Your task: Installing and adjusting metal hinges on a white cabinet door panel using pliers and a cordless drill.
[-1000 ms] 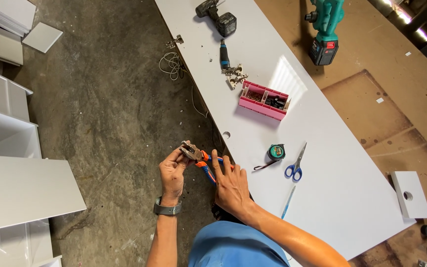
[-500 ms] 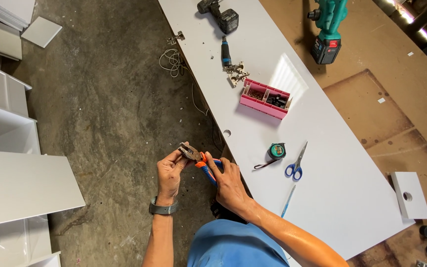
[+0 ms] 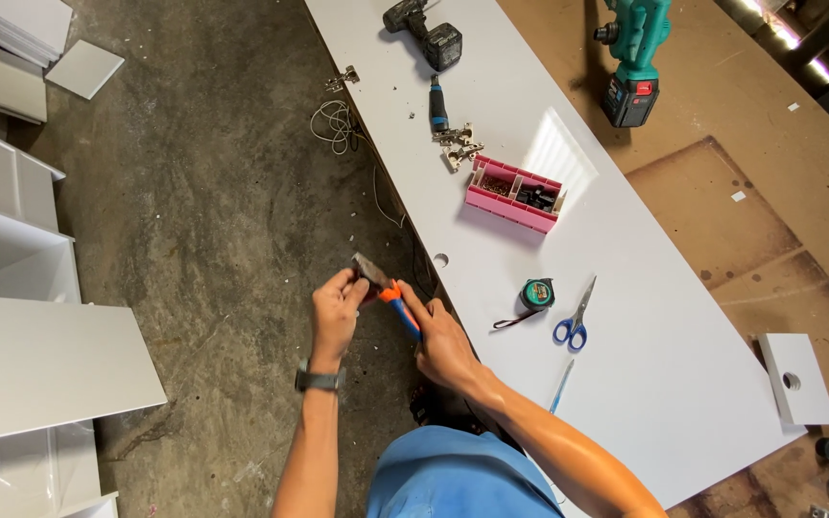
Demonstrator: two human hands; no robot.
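The pliers, with orange and blue handles, are held in the air over the concrete floor, just off the near edge of the long white panel that serves as a counter. Their dark metal head points up and left, toward the left hand. The right hand is wrapped around the handles. The left hand is closed with its fingertips pinched at the head; whatever small piece it may hold there is too small to make out.

To do this well, it seems wise to keep the right-hand grip firm and low on the handles for leverage, and to keep the left fingertips clear of the pinch line between the jaws. Working closer over the panel would likely catch any piece that drops, since the floor is rough and littered.

On the panel just beyond the right hand lie a tape measure and blue-handled scissors. Farther up stand a pink tray of small parts, some metal hinges, and a dark cordless drill. A teal drill sits well apart on the brown board.
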